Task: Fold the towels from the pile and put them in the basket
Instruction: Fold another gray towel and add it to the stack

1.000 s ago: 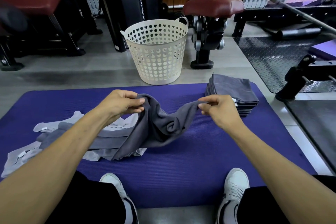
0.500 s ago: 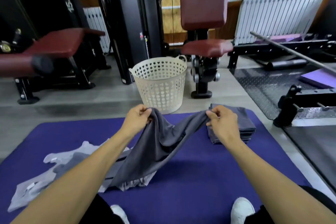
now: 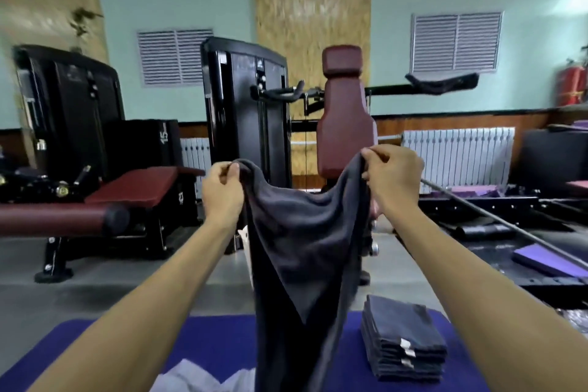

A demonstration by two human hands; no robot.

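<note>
Towel dark grey, hanging, sagging btwn hands

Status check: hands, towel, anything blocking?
Left hand and right hand each pinch a top corner. Dark grey towel hangs unfolded. Basket not visible. Nothing blocking.

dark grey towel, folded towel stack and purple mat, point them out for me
dark grey towel [image 3: 305, 232], head view, hanging middle
folded towel stack [image 3: 401, 326], head view, top towel
purple mat [image 3: 210, 345], head view, bare part

1. The held towel is plain dark grey.
2. The folded stack is dark grey with white tags.
3. The mat is purple-blue.
4. The machine pads are maroon on black frames.
</note>
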